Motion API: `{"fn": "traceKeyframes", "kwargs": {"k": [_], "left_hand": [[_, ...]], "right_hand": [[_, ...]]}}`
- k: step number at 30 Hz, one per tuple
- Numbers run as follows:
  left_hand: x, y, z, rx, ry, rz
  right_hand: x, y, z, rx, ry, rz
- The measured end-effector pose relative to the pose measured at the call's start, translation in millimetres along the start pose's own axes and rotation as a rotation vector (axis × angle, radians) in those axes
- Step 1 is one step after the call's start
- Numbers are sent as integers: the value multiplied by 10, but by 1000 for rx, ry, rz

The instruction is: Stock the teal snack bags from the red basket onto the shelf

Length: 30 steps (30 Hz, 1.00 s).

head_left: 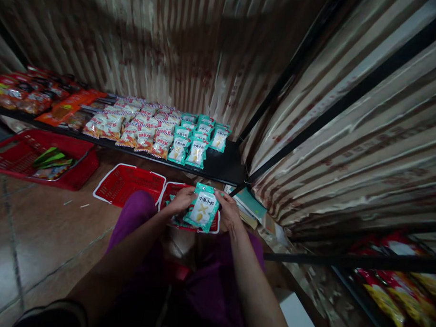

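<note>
A teal and white snack bag (203, 208) is held upright between my two hands, its printed front facing me. My left hand (183, 200) is closed on the bag's left edge. On the opposite edge, near the top corner, my right hand (228, 207) grips it. Just below and behind the bag stands a red basket (170, 186) with a white rim and more teal bags inside, partly hidden by my hands. Matching teal bags (196, 151) stand in rows on the black shelf (225, 166) in front of me.
White and orange snack bags (143, 134) fill the shelf's middle, with red and orange packets (34, 97) farther left. A second red basket (131, 182) and a larger red basket (74, 173) stand on the floor. Books (250, 203) lie right of the shelf. A black bar (343, 261) crosses at right.
</note>
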State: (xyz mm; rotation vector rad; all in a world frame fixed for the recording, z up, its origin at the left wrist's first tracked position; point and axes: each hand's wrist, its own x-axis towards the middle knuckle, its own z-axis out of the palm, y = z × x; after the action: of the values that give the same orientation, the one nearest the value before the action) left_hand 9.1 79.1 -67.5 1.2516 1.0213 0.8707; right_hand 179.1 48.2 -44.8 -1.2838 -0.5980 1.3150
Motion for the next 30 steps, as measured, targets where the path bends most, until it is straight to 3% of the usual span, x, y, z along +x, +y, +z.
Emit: {"fn": "traceKeyframes", "kwargs": {"k": [7, 13, 16, 24, 30], "left_hand": [[-296, 459, 3, -152, 30, 98], [-400, 669, 119, -275, 244, 127], [-439, 716, 148, -343, 287, 87], [-495, 782, 87, -305, 268, 101], [-529, 707, -38, -276, 121, 85]], "right_hand": [[-294, -297, 223, 0, 38, -35], [-519, -404, 341, -65, -11, -80], [-567, -425, 374, -84, -1, -117], [-630, -488, 433, -114, -20, -176], [-552, -512, 390, -48, 41, -147]]}}
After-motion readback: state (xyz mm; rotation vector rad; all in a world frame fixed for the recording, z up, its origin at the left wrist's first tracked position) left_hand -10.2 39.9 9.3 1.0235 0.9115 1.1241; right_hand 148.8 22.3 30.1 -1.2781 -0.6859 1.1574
